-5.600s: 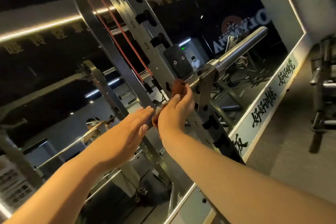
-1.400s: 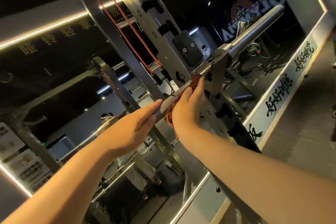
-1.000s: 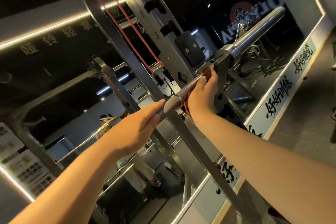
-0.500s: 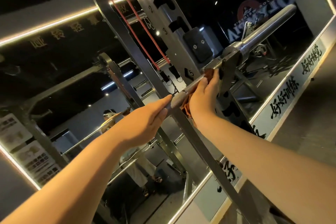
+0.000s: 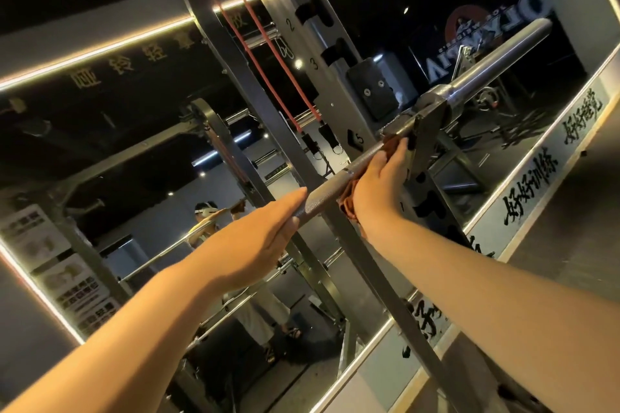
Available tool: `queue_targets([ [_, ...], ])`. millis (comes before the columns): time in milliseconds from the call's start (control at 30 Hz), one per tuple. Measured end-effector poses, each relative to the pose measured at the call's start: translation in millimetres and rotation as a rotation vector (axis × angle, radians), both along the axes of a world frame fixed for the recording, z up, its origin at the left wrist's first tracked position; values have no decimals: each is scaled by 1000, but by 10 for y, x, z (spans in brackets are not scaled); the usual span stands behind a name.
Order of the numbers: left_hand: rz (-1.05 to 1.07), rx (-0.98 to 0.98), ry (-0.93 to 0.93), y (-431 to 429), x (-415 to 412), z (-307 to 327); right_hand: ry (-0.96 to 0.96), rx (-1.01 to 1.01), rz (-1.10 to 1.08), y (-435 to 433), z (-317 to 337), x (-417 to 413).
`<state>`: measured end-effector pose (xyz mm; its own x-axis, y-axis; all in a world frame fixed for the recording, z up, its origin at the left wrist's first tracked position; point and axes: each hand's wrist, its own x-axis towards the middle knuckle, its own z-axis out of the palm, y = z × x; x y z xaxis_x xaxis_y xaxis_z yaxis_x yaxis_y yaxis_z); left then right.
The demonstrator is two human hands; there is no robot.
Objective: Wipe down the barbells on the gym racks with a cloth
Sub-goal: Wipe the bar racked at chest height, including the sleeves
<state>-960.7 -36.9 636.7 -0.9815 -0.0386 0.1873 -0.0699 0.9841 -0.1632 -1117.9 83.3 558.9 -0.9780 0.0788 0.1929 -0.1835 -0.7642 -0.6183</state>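
Note:
A steel barbell (image 5: 330, 189) runs diagonally from lower left to upper right, its smooth sleeve (image 5: 496, 57) jutting past the rack's hook (image 5: 426, 131) that carries it. My right hand (image 5: 379, 184) holds an orange-brown cloth (image 5: 349, 203) wrapped against the bar's shaft, fingertips right beside the hook. My left hand (image 5: 255, 235) grips the knurled part of the shaft just below, thumb lying along the bar. Most of the cloth is hidden under my right palm.
The numbered, slotted rack upright (image 5: 322, 54) stands right behind the bar, with a slanted steel post (image 5: 369, 255) crossing under my hands. A red resistance band (image 5: 265, 54) hangs from the top. A large wall mirror (image 5: 134, 144) behind reflects the gym and a person.
My right hand has slid the cloth up the shaft to the hook. My left hand, open and off the bar at first, now grips the knurled part and stays put.

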Motion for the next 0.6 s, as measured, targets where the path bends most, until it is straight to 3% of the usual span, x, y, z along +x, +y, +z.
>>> queue_targets([
  [233, -27, -83, 23, 195, -43, 9, 162, 133, -21, -364, -110, 598],
  [400, -19, -6, 36, 98, 51, -27, 86, 66, -5, -218, -71, 403],
  [500, -36, -60, 69, 28, 265, -13, 70, 13, -33, -289, -36, 468],
  [600, 37, -48, 25, 14, 389, 23, 106, 68, 2, -446, -62, 738],
])
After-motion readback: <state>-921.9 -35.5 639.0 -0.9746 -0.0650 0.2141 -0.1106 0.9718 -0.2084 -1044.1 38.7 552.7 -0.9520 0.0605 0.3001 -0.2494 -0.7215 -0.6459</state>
